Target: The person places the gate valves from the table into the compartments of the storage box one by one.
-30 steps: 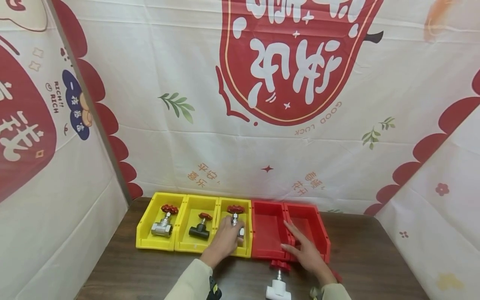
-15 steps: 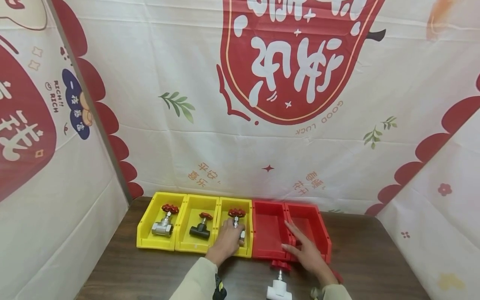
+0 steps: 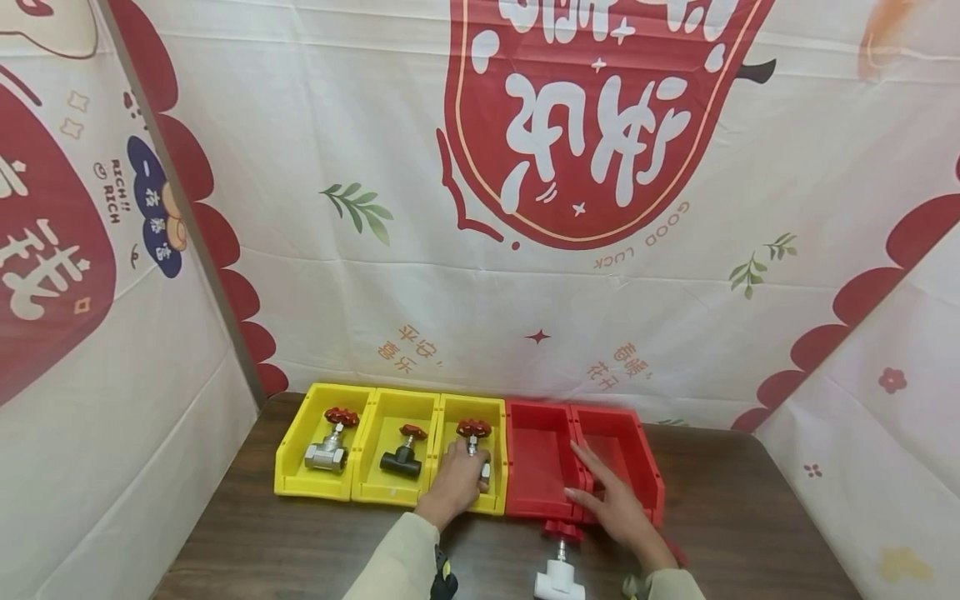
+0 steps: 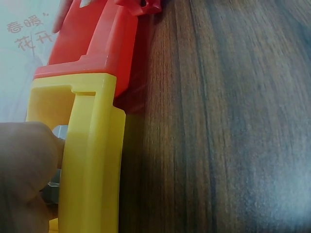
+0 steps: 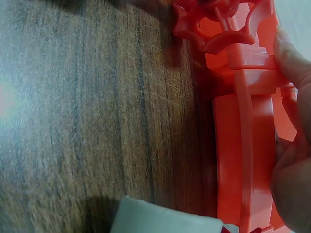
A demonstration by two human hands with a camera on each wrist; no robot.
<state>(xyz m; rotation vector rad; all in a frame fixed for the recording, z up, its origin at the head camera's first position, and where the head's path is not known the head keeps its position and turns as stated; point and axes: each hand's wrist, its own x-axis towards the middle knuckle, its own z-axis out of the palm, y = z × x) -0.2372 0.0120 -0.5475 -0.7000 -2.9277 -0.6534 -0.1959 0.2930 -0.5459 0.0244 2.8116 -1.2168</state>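
Observation:
My left hand (image 3: 456, 479) reaches into the third yellow bin (image 3: 496, 498) and holds the body of a metal valve with a red handwheel (image 3: 473, 428). The fingers cover most of the valve body; in the left wrist view only slivers of metal show beside the hand (image 4: 24, 167). My right hand (image 3: 618, 504) lies over the right-hand red bin (image 3: 651, 483), its fingers extended near the wall between the two red bins. In the right wrist view, the thumb touches the red bin's edge (image 5: 257, 82). Part of that hand is hidden inside the bin.
A silver valve (image 3: 327, 454) lies in the first yellow bin and a black valve (image 3: 401, 461) in the second. The left red bin (image 3: 536, 458) adjoins the yellow row. A white valve (image 3: 559, 579) with a red handwheel lies on the wooden table (image 3: 247, 550) in front.
My left hand has shifted slightly right around the metal valve, its forearm moving right too. The right hand has stayed in place. The whole view drifts slightly.

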